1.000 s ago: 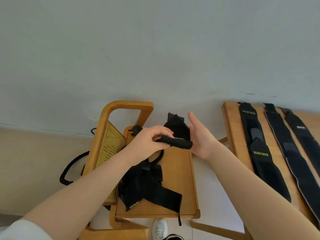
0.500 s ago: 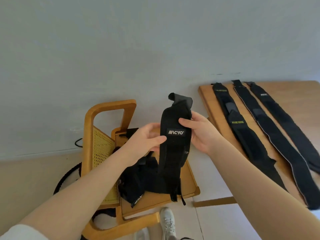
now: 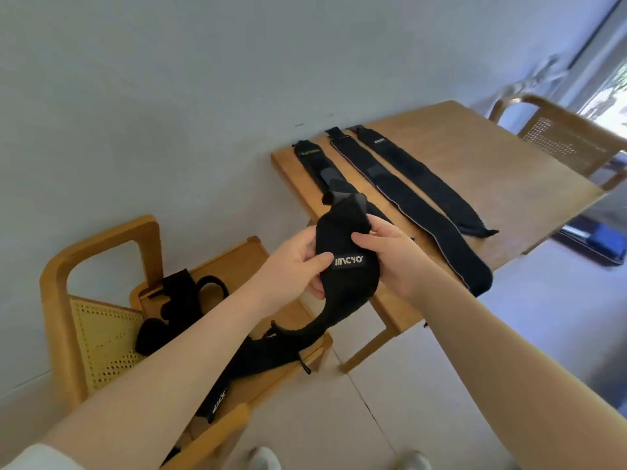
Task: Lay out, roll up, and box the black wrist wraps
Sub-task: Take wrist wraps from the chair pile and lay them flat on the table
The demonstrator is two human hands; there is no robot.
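Wrist wrap (image 3: 346,262) hanging between both hands; left hand (image 3: 291,262) and right hand (image 3: 390,256) fingers pinching its edges, tail trailing onto chair (image 3: 101,252).

Wooden table (image 3: 492,184) stands against the wall. Three black wrist wraps (image 3: 412,201) lie flat on it, side by side and roughly parallel, with their near ends toward the table's front edge. Left of the table, a wooden chair (image 3: 101,283) with cane back carries a heap of black wraps (image 3: 183,307) on its seat; their number cannot be determined. Pale floor (image 3: 373,418) beneath both.
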